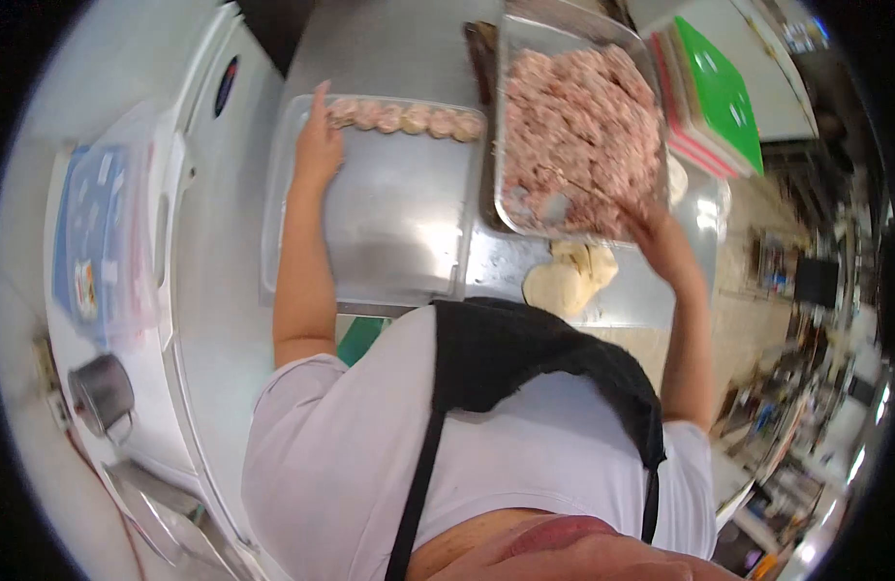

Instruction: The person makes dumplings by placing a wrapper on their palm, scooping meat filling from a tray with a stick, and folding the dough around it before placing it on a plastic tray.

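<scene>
A row of several small round dumplings (404,118) with meat showing on top lies along the far edge of a shallow clear tray (389,213). My left hand (318,150) is at that tray's left side, next to the end dumpling, its fingers stretched away from me. To the right, a deep metal pan (503,179) holds a large mass of raw ground meat (583,116). My right hand (658,237) is closed at the pan's near right corner, around a thin stick-like tool (571,181) that reaches into the meat.
Pale dough pieces (562,283) lie on the metal table (380,44) in front of my apron. A stack of cutting boards, green on top (721,92), stands right of the pan. Left of the table are a white appliance (225,242) and a metal cup (101,392).
</scene>
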`<state>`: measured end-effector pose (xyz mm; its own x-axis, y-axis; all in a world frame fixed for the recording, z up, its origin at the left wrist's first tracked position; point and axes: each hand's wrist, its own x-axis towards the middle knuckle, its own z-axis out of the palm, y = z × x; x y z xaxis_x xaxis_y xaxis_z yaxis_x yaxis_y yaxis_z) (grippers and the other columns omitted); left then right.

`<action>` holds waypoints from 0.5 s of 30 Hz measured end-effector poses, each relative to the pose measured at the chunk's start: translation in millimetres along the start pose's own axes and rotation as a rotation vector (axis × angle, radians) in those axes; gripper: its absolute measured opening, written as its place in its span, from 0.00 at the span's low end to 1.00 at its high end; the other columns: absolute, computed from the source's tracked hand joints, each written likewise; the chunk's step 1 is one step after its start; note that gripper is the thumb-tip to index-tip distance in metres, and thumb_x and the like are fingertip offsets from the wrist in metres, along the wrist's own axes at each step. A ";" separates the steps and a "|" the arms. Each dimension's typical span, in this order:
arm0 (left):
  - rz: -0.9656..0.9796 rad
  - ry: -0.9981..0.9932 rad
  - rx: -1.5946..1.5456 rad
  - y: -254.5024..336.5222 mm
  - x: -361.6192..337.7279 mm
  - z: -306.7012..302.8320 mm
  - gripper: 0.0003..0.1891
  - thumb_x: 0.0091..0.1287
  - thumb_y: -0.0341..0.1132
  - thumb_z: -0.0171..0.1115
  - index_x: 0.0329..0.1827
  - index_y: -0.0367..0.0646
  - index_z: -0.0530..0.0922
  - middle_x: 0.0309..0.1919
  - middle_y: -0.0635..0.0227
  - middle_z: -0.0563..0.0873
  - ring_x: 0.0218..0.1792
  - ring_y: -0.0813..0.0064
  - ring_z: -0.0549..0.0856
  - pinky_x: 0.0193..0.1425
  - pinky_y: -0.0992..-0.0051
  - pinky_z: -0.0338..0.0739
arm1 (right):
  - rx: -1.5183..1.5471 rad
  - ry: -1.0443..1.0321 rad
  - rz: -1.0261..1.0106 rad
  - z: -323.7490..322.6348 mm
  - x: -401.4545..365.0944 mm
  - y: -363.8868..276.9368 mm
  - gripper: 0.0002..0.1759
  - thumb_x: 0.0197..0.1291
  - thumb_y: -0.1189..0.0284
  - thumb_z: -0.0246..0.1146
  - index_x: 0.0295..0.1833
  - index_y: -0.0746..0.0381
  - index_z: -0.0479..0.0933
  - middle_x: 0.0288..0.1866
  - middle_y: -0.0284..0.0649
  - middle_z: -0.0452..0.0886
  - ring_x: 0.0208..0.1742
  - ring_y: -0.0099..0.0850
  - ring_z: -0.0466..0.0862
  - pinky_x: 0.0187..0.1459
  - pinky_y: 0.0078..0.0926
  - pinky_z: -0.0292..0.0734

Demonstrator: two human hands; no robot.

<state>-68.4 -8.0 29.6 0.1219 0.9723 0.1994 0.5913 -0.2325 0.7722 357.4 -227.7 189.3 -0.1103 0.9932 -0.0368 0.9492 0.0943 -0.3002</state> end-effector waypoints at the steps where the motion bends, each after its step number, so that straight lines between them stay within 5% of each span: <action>1: -0.013 -0.004 0.036 2.0 -1.8 0.5 0.35 0.63 0.23 0.51 0.75 0.54 0.56 0.54 0.47 0.80 0.53 0.49 0.81 0.56 0.61 0.75 | -0.071 -0.034 0.094 -10.4 -2.4 15.8 0.14 0.65 0.68 0.60 0.53 0.63 0.79 0.33 0.48 0.81 0.37 0.43 0.81 0.40 0.37 0.74; 5: -0.078 -0.023 0.084 19.7 -1.7 -8.3 0.34 0.64 0.24 0.51 0.75 0.52 0.56 0.54 0.48 0.81 0.54 0.50 0.81 0.57 0.60 0.74 | -0.499 -0.147 0.238 -69.6 -14.2 15.6 0.18 0.62 0.61 0.60 0.28 0.64 0.81 0.29 0.48 0.81 0.34 0.47 0.82 0.37 0.44 0.74; 8: 0.076 0.077 0.307 37.4 -10.9 -12.8 0.29 0.65 0.26 0.56 0.71 0.48 0.63 0.51 0.52 0.82 0.49 0.56 0.83 0.54 0.64 0.76 | -0.556 -0.063 0.023 -25.0 -34.2 57.9 0.16 0.61 0.63 0.58 0.27 0.62 0.80 0.28 0.47 0.82 0.33 0.44 0.83 0.36 0.42 0.76; 9: 0.082 0.076 0.310 55.2 -20.4 -11.6 0.29 0.65 0.26 0.56 0.71 0.48 0.63 0.51 0.52 0.82 0.49 0.56 0.83 0.54 0.64 0.76 | -0.610 -0.176 0.074 -8.5 -35.2 44.3 0.14 0.61 0.67 0.56 0.25 0.60 0.80 0.28 0.46 0.82 0.32 0.41 0.84 0.32 0.40 0.78; 11: 0.186 0.106 0.000 111.5 -53.6 0.0 0.20 0.65 0.29 0.60 0.61 0.44 0.74 0.45 0.58 0.83 0.43 0.66 0.83 0.50 0.70 0.77 | -0.682 -0.050 -0.057 12.3 -47.8 40.2 0.11 0.57 0.69 0.58 0.25 0.59 0.80 0.24 0.43 0.81 0.28 0.40 0.85 0.27 0.38 0.77; 15: 0.214 -0.428 -0.311 203.2 -130.3 43.1 0.08 0.65 0.31 0.62 0.45 0.42 0.81 0.42 0.65 0.85 0.44 0.73 0.83 0.52 0.73 0.76 | -0.682 -0.124 -0.049 -27.6 -39.9 49.7 0.07 0.52 0.71 0.59 0.24 0.58 0.80 0.22 0.42 0.81 0.26 0.40 0.84 0.26 0.37 0.78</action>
<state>70.3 -180.9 134.5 0.5638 0.8105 0.1585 0.2632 -0.3582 0.8958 417.2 -260.8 202.2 -0.1522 0.9755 -0.1591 0.9111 0.2008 0.3600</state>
